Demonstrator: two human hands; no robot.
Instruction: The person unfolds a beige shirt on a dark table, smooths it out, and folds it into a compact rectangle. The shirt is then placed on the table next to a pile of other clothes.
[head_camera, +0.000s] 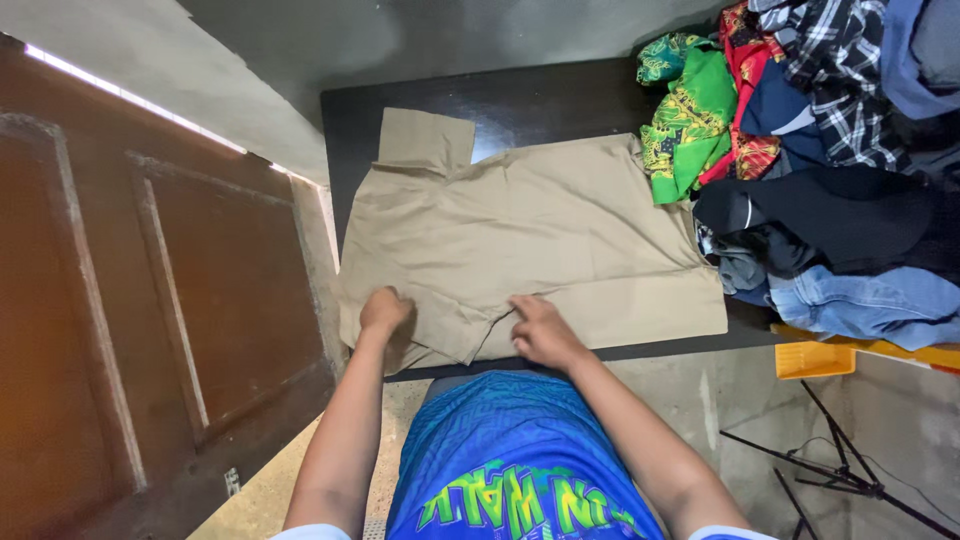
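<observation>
You get soft, even daylight from above, and a bright strip glares along the top of the door (150, 300). Your hands cast only faint shadows on the shirt (530, 240). Wide-angle bending warps the edges; focus stays sharp.
</observation>
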